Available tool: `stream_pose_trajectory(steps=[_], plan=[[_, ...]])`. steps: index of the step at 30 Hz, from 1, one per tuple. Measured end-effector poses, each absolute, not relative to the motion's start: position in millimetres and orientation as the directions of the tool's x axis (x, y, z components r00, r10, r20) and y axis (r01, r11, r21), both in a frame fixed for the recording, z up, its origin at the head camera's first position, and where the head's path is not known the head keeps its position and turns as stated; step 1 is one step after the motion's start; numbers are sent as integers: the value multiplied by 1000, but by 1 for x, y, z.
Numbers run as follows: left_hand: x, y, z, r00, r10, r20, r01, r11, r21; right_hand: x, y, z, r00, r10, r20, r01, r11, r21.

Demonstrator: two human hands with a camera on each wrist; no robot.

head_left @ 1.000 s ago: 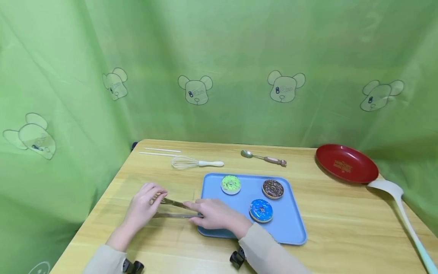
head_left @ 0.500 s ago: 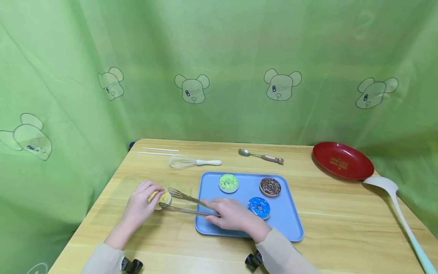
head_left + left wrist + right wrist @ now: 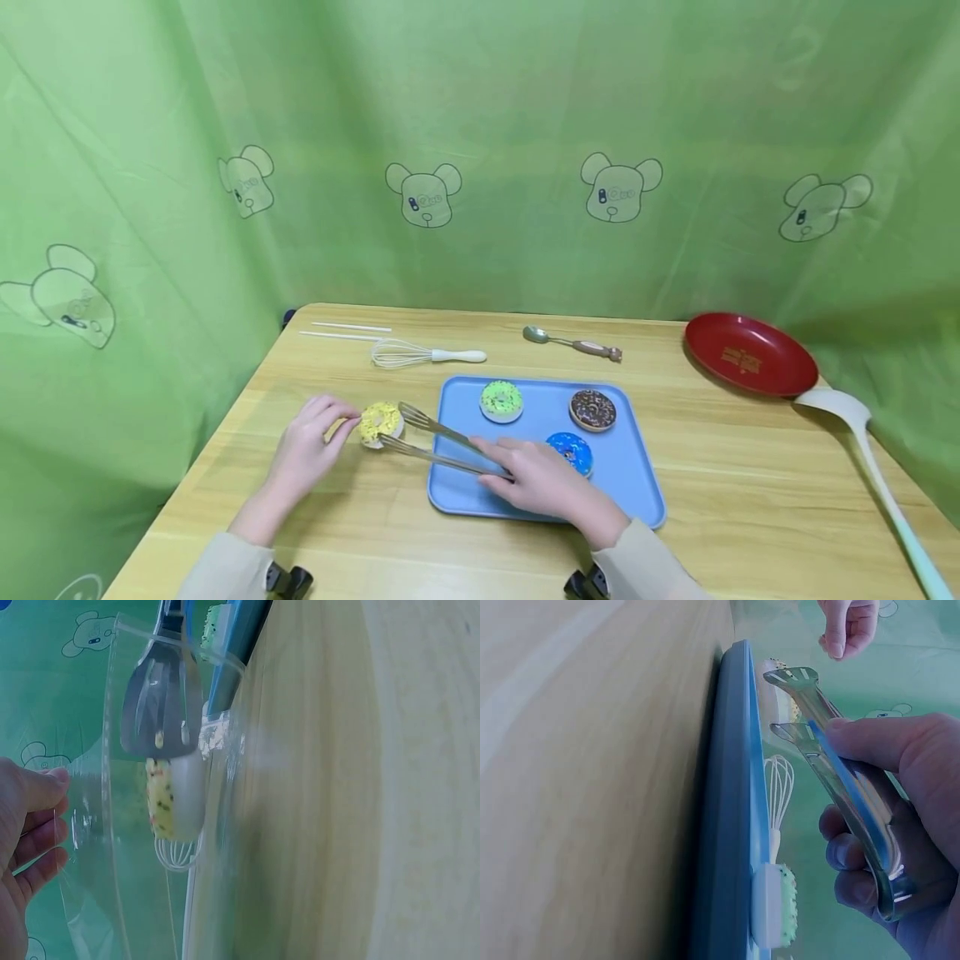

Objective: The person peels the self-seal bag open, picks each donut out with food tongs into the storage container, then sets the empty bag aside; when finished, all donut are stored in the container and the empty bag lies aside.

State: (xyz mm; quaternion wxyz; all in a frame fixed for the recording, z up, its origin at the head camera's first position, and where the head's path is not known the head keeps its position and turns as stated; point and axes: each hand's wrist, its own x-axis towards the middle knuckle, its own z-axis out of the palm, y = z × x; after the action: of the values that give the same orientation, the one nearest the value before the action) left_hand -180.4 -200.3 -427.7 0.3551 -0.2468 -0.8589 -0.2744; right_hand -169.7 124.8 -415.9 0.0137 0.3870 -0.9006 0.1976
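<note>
My left hand (image 3: 307,442) pinches the edge of a clear plastic bag (image 3: 90,847), best seen in the left wrist view. In the head view a yellow doughnut (image 3: 377,415) with sprinkles sits just right of the left fingertips, above the wooden table. My right hand (image 3: 536,475) holds metal tongs (image 3: 847,802) from above, their slotted ends at the doughnut. One end overlaps the doughnut in the left wrist view, where plastic lies around both. Whether the doughnut is inside the bag, or squeezed by the tongs, I cannot tell.
Under the right hand, a blue tray (image 3: 480,500) bears green (image 3: 501,401), chocolate (image 3: 592,410) and blue doughnuts (image 3: 573,450). Behind lie white chopsticks (image 3: 351,327), a whisk (image 3: 457,356) and a spoon (image 3: 573,343). A red plate (image 3: 757,337) and a ladle (image 3: 885,475) are at right.
My right hand and the tongs have moved right. The yellow doughnut has come out from behind the left hand, shifting right with the tongs. The left hand stays nearly in place.
</note>
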Motion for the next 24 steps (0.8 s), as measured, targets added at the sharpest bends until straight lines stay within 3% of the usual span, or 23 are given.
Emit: stream_pose_trajectory(steps=[11,18,24], plan=[[-181,-200,-428,-655,220,723,595,740,314,-143,166,-410,-687,-660,304,-726,636,-260],[-183,-201,-432,-648,216,731,597,740,310,-121,202,-405,-784,-583,214,-620,716,-321],[-186,-199,-432,-656,209,725,587,746,316,-109,220,-406,-821,-543,178,-569,746,-347]])
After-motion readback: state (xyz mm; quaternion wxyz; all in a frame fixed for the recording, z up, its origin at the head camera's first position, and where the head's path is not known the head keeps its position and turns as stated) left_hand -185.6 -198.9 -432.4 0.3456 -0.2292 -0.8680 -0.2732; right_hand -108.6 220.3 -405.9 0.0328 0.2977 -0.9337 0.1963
